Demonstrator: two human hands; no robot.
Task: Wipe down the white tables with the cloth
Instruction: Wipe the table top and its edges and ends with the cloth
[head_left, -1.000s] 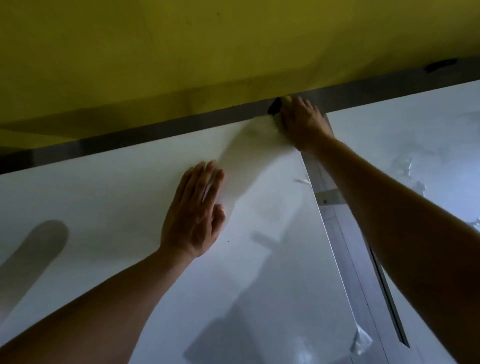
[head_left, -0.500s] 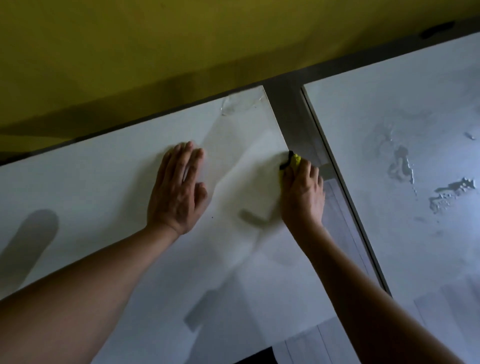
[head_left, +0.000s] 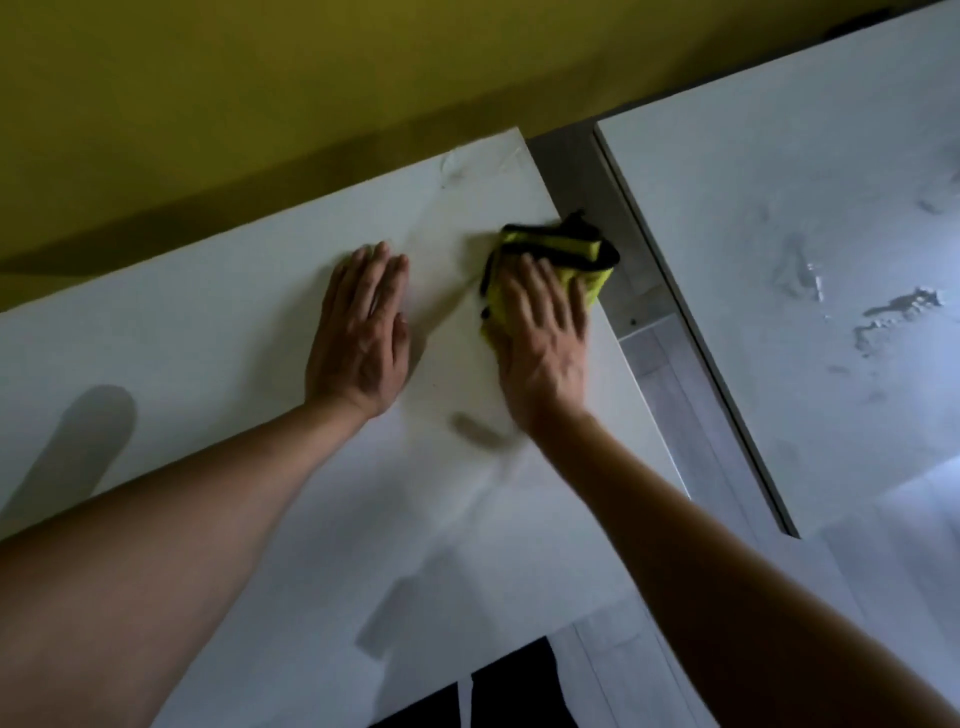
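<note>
A yellow cloth with black edging (head_left: 563, 254) lies bunched near the right edge of the left white table (head_left: 218, 332). My right hand (head_left: 543, 338) presses flat on the cloth, fingers spread over it, its far part sticking out past the fingertips. My left hand (head_left: 363, 332) lies flat on the same table, palm down, a short way left of the cloth and holding nothing. A second white table (head_left: 769, 197) stands to the right across a narrow gap, with wet smears on its top.
A yellow wall (head_left: 311, 78) runs along the far edge of both tables. Grey floor (head_left: 670, 374) shows in the gap between the tables. Something dark (head_left: 498, 686) sits below the near edge of the left table.
My right hand has drawn the cloth back from the table's far right corner along the right edge and onto the top. The cloth shows more now. My left hand stayed flat.
</note>
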